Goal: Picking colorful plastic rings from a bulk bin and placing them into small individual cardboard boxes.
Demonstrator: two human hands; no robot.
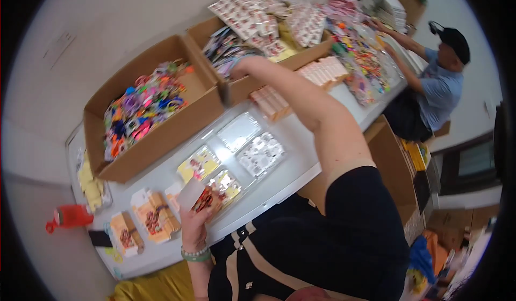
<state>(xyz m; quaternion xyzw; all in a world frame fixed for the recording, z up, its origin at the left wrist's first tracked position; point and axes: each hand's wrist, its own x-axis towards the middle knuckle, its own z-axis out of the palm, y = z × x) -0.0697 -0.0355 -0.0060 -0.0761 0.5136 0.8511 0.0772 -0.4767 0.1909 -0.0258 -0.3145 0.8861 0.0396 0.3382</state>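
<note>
My left hand [195, 224], with a beaded bracelet on its wrist, grips a small printed carton [206, 200] whose pale flap stands up. My right arm stretches across the table, and my right hand [244, 68] reaches into a cardboard box [257, 78] holding flat packets [228, 48] and printed sheets [236, 17]. Its fingers are blurred and partly hidden there. Just beyond the carton sit clear plastic trays: one with yellow pieces [199, 164], another with mixed pieces [226, 186], one with silvery contents [262, 154], and one clear tray [238, 132] behind.
To the left stands a large cardboard box [161, 134] of colourful trinkets. Flattened printed cartons [154, 220] lie on the white table [188, 243] near a red container [73, 216]. Stacked small boxes [269, 102] line the far edge. A person in a cap [442, 86] works at the right.
</note>
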